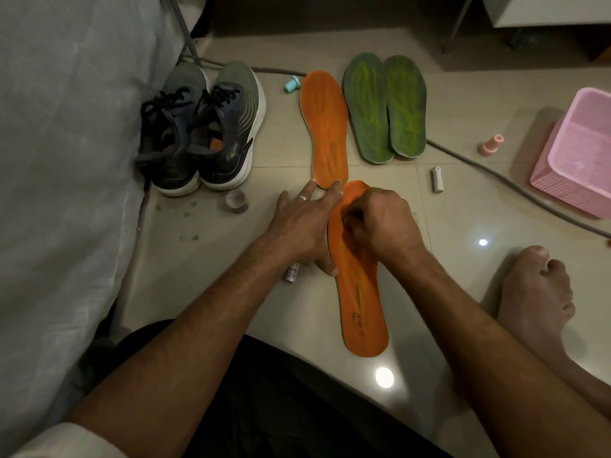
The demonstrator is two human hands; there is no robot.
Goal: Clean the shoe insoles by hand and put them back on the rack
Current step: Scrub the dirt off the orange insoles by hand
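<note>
Cleaning step: my left hand (302, 223) pressed flat, steadying near orange insole (360, 292); right hand (380, 219), fingers curled, rubbed it. Next: racking.

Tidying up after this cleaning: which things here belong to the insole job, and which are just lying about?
Job: near orange insole, far orange insole, green insoles, shoes.

Lying about: pink basket, teal cap, pink cap, white tubes, cable.

Floor tiles (463, 292): glossy, light reflections noted. Near orange insole (362, 309): matt, finely textured foam, printed lettering. Green insoles (385, 107): matt, rough, worn. Shoes (201, 127): knit cloth uppers, smooth white soles. Pink basket (575, 153): perforated plastic.
</note>
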